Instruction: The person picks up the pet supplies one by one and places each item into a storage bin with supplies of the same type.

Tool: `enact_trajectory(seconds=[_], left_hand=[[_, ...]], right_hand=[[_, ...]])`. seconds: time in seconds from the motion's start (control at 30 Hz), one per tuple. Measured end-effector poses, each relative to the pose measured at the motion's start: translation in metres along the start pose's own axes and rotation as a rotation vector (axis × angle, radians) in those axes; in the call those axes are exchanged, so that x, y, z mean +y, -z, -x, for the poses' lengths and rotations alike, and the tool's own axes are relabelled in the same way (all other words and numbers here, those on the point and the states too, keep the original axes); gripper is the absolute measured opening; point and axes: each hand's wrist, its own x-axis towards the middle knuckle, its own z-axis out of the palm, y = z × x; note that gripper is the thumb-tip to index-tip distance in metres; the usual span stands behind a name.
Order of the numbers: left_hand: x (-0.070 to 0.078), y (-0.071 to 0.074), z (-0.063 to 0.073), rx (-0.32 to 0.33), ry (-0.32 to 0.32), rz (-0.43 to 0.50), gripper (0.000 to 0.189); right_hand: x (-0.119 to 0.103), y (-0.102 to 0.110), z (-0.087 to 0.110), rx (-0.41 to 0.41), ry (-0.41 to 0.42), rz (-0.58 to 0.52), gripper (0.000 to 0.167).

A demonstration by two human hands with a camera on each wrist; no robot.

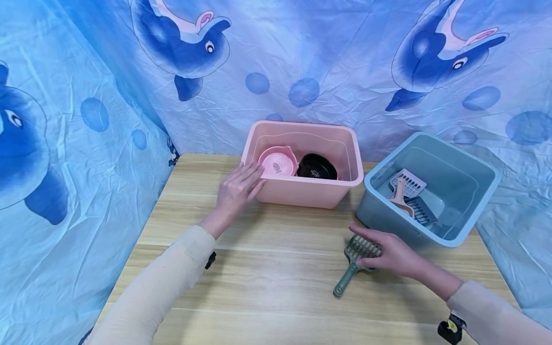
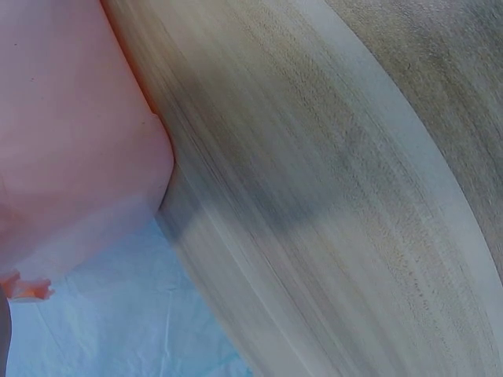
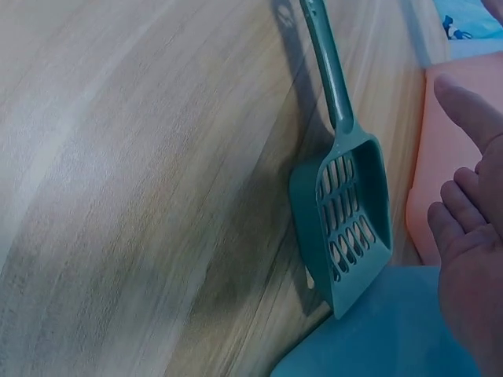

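Note:
A green slotted litter scoop (image 1: 346, 279) lies on the table, its handle towards the front. My right hand (image 1: 391, 253) hovers over the slotted end with thumb and fingers spread. In the right wrist view the hand (image 3: 475, 212) appears apart from the scoop (image 3: 334, 82), holding nothing. My left hand (image 1: 239, 188) rests on the front left corner of a pink bin (image 1: 297, 192), fingers laid over the rim. Inside that bin are a pink bowl (image 1: 276, 163) with a fish print and a black bowl (image 1: 316, 167) with a paw print.
A blue-grey bin (image 1: 467, 177) stands at the right, holding a pale grey scoop (image 1: 411, 182), a peach-coloured scoop (image 1: 399, 194) and a dark slotted scoop (image 1: 422, 211). Both bins stand on the wooden table (image 1: 276, 287). Blue dolphin-print cloth (image 1: 336, 57) hangs behind and beside it.

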Motion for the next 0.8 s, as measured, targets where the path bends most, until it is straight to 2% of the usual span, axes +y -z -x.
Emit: enact_trajectory(seconds=[0.4, 0.8], left_hand=[[0.000, 0.001, -0.001, -0.011, 0.002, -0.005, 0.037], [-0.001, -0.001, -0.001, 0.003, -0.010, -0.006, 0.037]], right_hand=[[0.011, -0.008, -0.007, -0.043, -0.012, -0.029, 0.089], [0.007, -0.015, -0.028, -0.070, -0.013, -0.088, 0.085]])
